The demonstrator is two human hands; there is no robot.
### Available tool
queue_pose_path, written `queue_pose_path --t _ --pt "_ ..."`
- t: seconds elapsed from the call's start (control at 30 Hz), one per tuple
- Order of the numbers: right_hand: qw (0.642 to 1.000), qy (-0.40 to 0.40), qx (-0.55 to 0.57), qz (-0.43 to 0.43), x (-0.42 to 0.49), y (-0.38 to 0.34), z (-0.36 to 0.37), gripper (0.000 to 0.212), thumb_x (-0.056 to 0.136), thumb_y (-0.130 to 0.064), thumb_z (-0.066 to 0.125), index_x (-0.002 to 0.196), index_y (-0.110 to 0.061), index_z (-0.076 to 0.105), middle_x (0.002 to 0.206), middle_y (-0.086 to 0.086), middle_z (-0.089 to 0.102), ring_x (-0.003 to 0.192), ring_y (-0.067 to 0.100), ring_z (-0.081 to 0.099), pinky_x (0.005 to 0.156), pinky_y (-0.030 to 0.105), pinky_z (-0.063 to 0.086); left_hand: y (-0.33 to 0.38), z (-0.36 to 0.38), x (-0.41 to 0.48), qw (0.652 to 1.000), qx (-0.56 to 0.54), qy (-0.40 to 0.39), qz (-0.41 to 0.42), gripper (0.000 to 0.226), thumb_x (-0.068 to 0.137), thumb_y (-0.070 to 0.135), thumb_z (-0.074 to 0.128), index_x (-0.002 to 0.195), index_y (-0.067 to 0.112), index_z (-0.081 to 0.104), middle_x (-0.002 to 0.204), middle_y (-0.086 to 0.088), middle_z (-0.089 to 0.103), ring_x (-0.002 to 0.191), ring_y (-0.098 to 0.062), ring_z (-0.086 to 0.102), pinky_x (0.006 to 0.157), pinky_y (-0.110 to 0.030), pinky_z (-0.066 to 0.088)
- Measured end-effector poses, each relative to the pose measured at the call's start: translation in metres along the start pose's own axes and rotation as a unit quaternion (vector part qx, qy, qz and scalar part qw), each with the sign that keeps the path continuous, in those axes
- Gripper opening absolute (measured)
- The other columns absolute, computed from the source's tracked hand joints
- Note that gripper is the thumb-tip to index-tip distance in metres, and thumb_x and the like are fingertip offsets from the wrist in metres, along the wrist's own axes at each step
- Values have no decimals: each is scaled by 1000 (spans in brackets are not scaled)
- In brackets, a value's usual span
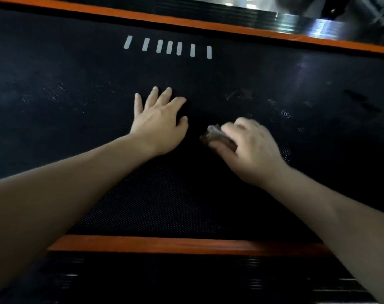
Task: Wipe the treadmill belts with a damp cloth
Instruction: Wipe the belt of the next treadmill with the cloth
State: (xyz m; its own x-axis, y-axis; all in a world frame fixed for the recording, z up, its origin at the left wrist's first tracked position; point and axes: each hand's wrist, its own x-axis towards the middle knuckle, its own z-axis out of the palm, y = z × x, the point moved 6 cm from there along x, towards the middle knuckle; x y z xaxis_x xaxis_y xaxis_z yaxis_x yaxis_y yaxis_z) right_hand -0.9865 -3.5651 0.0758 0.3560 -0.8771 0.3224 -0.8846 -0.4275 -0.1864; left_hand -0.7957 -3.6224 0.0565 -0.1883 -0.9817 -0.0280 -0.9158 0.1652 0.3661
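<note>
Black textured treadmill belt (55, 95), long axis running 9 to 3 o'clock across the view. It is edged by a far orange strip (186, 20) at 12 o'clock and a near orange strip (175, 244) at 6 o'clock, with a ribbed black side rail (186, 277) below the latter.

White dashes (169, 47): a row of seven on the belt, at 12 o'clock of the left hand.

Left hand (159, 121): palm down on the belt, fingers straight and spread, pointing to 12 o'clock.

Cloth (215, 134): small bunched wad at 3 o'clock of the left hand, apart from it, protruding toward 10 o'clock from the right hand. It is blurred and its long axis is unclear.

Right hand (250, 148): fingers curled round the cloth, on the belt.

Shiny metal part (296, 20): at 1 o'clock, beyond the far strip.
</note>
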Motion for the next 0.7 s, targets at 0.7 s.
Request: queue_pose_path --t 0.7 --pt "999 -28 44 -1 29 19 8 40 90 -60 51 86 -21 59 81 -6 43 73 21 50 68 35 38 13 16 5 998 59 -2 -16 60 103 52 28 161 38 20 174 -5 4 159 -32 -10 123 -65 -9"
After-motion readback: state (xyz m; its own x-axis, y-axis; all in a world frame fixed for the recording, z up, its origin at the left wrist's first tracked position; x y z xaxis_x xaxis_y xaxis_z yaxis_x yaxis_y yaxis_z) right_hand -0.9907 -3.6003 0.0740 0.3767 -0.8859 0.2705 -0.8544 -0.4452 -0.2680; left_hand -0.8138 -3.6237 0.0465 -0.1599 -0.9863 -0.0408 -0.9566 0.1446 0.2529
